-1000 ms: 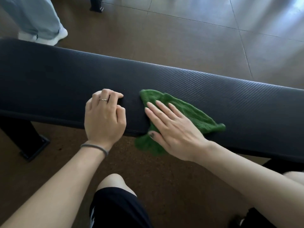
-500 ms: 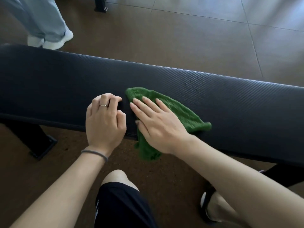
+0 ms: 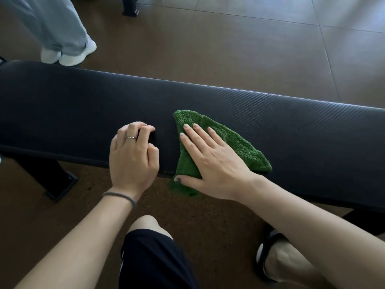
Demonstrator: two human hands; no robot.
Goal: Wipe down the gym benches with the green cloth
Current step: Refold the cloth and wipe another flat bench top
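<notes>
Wiping step: right hand (image 3: 216, 161), flat, no grip, is pressing green cloth (image 3: 233, 142) onto surface (image 3: 291, 126); left hand (image 3: 133, 155), curled, empty, is bracing. Next: sweep along unwiped length.

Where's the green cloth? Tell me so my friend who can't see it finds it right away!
Look for the long black bench running across the picture. Near its middle, at the front edge, two hands rest on it; the cloth lies under the flat right hand, with one corner hanging over the edge. It is the only bright green, fuzzy thing there; the left hand beside it touches bare bench.
</notes>
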